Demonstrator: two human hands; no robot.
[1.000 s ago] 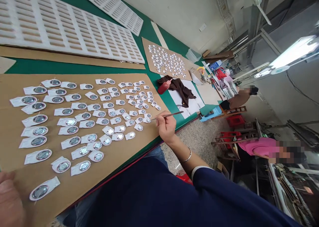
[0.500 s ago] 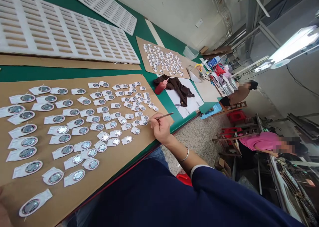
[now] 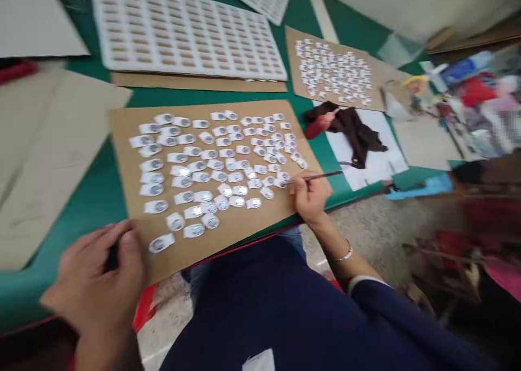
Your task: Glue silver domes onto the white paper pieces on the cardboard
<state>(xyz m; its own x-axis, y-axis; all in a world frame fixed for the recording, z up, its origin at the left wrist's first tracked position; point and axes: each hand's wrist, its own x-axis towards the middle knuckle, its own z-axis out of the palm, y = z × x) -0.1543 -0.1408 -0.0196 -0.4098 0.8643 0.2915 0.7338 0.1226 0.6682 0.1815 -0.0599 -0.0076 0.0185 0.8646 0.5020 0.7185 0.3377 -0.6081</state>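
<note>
A brown cardboard sheet (image 3: 240,241) lies on the green table, bearing several white tags with round silvery pieces (image 3: 161,243). At its right edge my right hand (image 3: 311,197) pinches a thin dark stick-like tool (image 3: 328,174), whose near end is over the rightmost tags. My left hand (image 3: 101,273) is at the sheet's lower left corner, thumb and forefinger curved with a dark gap between them. Motion blurs it, and whether it grips the sheet's edge is unclear.
Behind the sheet lies a white slotted tray (image 3: 191,34). A second tagged cardboard (image 3: 297,78), a red bottle (image 3: 319,126) and a dark cloth (image 3: 358,138) are at the right. Brown sheets (image 3: 44,143) lie at the left. Red furniture (image 3: 459,213) stands beyond the table.
The view has swung left, so the whole cardboard sheet and my left hand now show. My right hand still holds the thin tool by the rightmost tags. The seated people have mostly left view.
</note>
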